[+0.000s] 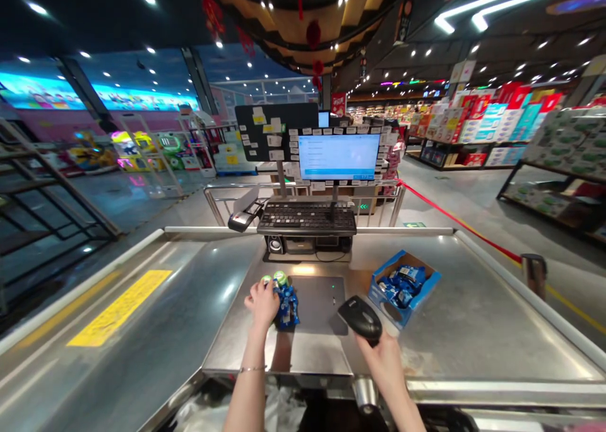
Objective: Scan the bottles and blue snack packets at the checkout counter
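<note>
My right hand (387, 359) is wrapped around a black handheld barcode scanner (360, 317), held over the counter beside a blue open-topped box (428, 287). Shiny blue snack packets (402, 283) fill that box. On the left, my left hand (262, 302) rests with curled fingers at the edge of some blue packets (287, 306); its fingertips are partly hidden and seem to grip one. Just behind those fingers are two round green-topped items (280, 278), too small to make out. The packets lie at the left part of a dark flat scanner plate (319, 299).
A keyboard (307, 217) stands on a raised stand at the counter's back, below a lit monitor (338, 157). A card terminal (243, 218) sits left of it. A metal cup-like holder (365, 393) is at the front edge. A yellow strip (120, 307) marks the left counter.
</note>
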Action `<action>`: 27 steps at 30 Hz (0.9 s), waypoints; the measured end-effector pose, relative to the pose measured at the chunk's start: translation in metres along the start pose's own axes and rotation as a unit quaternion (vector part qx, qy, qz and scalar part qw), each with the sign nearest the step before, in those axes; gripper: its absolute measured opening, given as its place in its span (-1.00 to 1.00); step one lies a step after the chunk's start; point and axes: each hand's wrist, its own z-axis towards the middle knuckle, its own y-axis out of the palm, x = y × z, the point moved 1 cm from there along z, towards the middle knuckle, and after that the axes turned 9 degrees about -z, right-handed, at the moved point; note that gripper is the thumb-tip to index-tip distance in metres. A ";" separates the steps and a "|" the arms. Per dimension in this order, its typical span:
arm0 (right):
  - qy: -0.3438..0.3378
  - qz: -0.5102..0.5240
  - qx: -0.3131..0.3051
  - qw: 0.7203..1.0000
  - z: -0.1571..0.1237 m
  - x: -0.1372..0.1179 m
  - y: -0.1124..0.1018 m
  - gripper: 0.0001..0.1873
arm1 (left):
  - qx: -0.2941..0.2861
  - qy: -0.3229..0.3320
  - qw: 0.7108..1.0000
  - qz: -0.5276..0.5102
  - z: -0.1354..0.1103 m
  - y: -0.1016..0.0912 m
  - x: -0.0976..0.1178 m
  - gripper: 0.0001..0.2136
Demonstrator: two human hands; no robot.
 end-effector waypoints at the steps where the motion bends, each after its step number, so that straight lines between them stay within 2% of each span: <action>1: 0.004 0.001 0.005 1.000 0.001 0.001 0.000 -0.60 | 0.023 0.006 1.000 -0.010 -0.003 0.002 0.007 -0.60; 3: 0.015 0.005 0.017 1.000 0.003 0.005 -0.002 -0.59 | 0.064 0.037 0.996 -0.048 -0.010 0.007 0.028 -0.60; 5: 0.033 0.010 0.033 0.999 0.006 0.009 -0.007 -0.59 | 0.073 0.094 0.987 -0.107 -0.020 0.014 0.056 -0.64; 7: 0.048 0.020 0.056 0.997 0.009 0.014 -0.014 -0.59 | 0.043 0.175 0.967 -0.181 -0.030 0.024 0.091 -0.68; 11: 0.073 0.017 0.104 0.992 0.017 0.031 -0.035 -0.57 | -0.051 0.315 0.893 -0.317 -0.057 0.047 0.163 -0.70; 14: 0.093 0.005 0.133 0.987 0.024 0.046 -0.053 -0.52 | -0.103 0.371 0.847 -0.365 -0.076 0.064 0.209 -0.69; 17: 0.109 0.007 0.162 0.981 0.029 0.061 -0.068 -0.49 | -0.141 0.397 0.821 -0.385 -0.082 0.084 0.247 -0.68; 19: 0.119 0.013 0.181 0.976 0.032 0.072 -0.076 -0.50 | -0.164 0.388 0.822 -0.383 -0.078 0.100 0.271 -0.67; 20: 0.124 0.018 0.192 0.973 0.033 0.078 -0.079 -0.51 | -0.175 0.369 0.833 -0.373 -0.074 0.110 0.282 -0.67; 23: 0.145 0.032 0.223 0.963 0.036 0.091 -0.087 -0.52 | -0.195 0.283 0.890 -0.299 -0.059 0.135 0.315 -0.67; 25: 0.152 0.048 0.236 0.959 0.037 0.098 -0.092 -0.52 | -0.200 0.246 0.916 -0.245 -0.052 0.147 0.332 -0.56; 27: 0.152 0.056 0.241 0.957 0.039 0.101 -0.095 -0.52 | -0.205 0.234 0.926 -0.215 -0.048 0.155 0.343 -0.42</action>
